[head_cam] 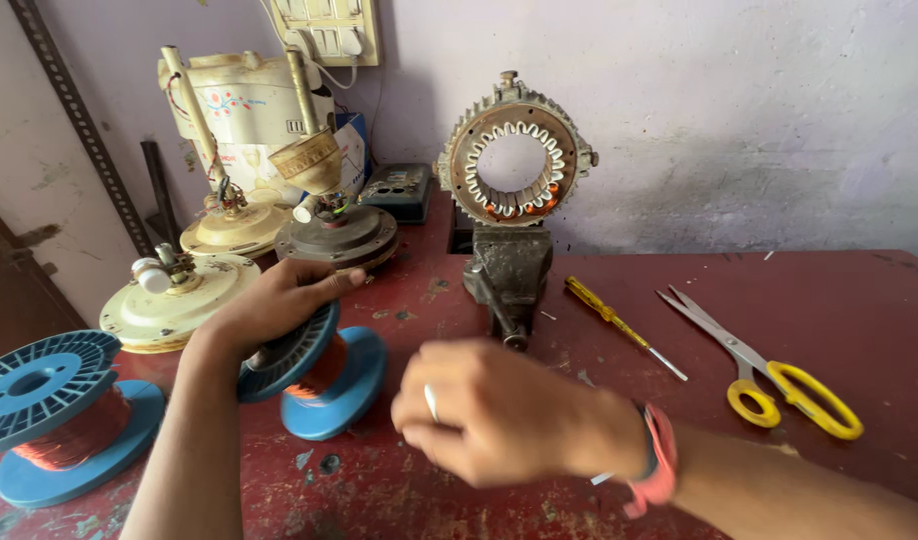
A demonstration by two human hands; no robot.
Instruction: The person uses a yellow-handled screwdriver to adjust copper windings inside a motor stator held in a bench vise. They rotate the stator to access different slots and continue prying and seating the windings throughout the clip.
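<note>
My left hand grips the upper rim of a blue spool of copper wire that lies tilted on the red workbench. My right hand hovers in front of it with fingers curled shut, a ring on one finger and a pink band at the wrist; whether it pinches a thin wire I cannot tell. Behind the hands, a round motor stator with copper windings stands upright, clamped in a dark bench vise.
A second blue spool of copper wire lies at the left edge. Several fan motor housings crowd the back left. A yellow-handled screwdriver and yellow-handled scissors lie to the right of the vise.
</note>
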